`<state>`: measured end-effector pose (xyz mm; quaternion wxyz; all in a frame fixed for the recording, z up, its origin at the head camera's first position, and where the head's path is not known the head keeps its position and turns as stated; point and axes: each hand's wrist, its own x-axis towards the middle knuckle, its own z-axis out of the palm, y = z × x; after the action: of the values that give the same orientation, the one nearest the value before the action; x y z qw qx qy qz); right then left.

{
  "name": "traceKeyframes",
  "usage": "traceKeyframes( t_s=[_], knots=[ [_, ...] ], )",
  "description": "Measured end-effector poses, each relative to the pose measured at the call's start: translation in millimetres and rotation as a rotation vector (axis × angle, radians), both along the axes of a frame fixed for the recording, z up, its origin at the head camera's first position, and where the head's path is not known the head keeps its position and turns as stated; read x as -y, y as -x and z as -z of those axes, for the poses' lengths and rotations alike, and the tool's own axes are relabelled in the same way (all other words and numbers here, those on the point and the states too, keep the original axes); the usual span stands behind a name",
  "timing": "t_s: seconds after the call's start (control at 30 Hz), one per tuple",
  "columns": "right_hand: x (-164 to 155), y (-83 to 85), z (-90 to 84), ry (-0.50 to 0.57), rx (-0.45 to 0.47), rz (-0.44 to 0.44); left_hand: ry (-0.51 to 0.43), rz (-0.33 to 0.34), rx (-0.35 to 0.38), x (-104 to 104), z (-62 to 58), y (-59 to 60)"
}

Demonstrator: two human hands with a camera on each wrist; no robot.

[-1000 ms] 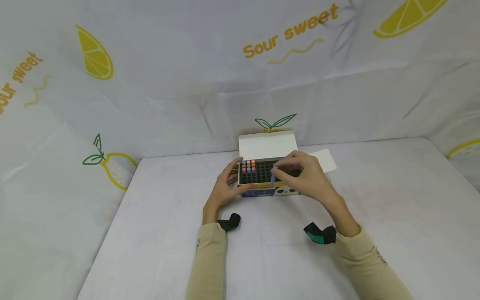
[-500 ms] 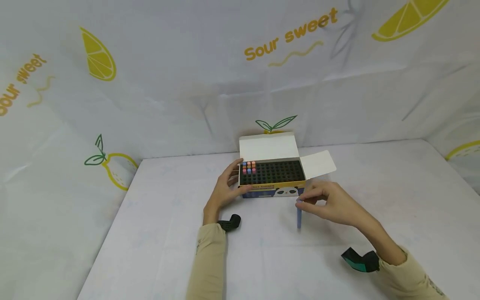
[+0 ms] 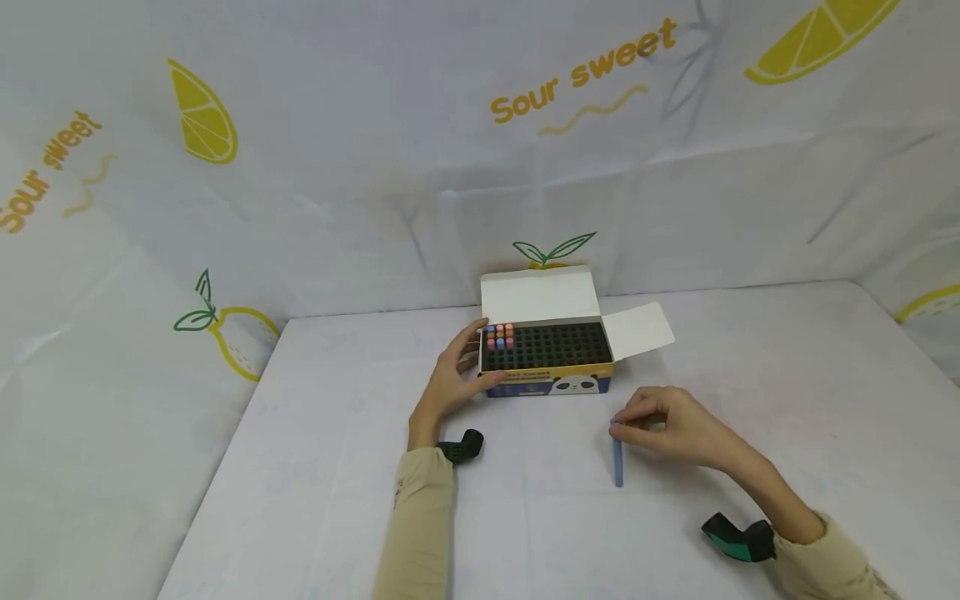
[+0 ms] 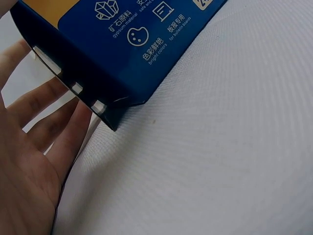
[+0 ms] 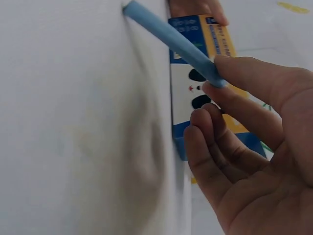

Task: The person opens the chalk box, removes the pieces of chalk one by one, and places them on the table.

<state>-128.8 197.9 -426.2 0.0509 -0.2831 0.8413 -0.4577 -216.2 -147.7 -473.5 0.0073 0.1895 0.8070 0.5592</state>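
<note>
Carrying blue chalk stick (image 3: 618, 465) farther from open box (image 3: 528, 387) since earlier frame, toward lower right of head view's center. Pinching its upper end between thumb and fingertip of right hand (image 3: 672, 427). Gripping left end of box, near frame's center, with left hand (image 3: 448, 383).

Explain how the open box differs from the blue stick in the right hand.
The box is broad and printed with a panda; the blue stick is slim and plain. The box sits on the table; the right hand pinches the blue stick. Both show blue.
</note>
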Motion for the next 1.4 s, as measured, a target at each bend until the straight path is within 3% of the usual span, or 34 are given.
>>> traceKeyframes(
  t_s=[0.27, 0.63, 1.4],
  knots=[
    [4, 2.1, 13.1, -0.031, -0.035, 0.074, -0.012, 0.0, 0.006, -1, -1.5, 0.7],
    [10, 8.6, 15.3, -0.133, -0.01, 0.178, -0.006, 0.006, 0.022, 0, -2.7, -0.3],
    [13, 6.2, 13.4, -0.164, -0.042, 0.208, 0.005, 0.007, 0.016, 1, -3.6, -1.6]
  ],
)
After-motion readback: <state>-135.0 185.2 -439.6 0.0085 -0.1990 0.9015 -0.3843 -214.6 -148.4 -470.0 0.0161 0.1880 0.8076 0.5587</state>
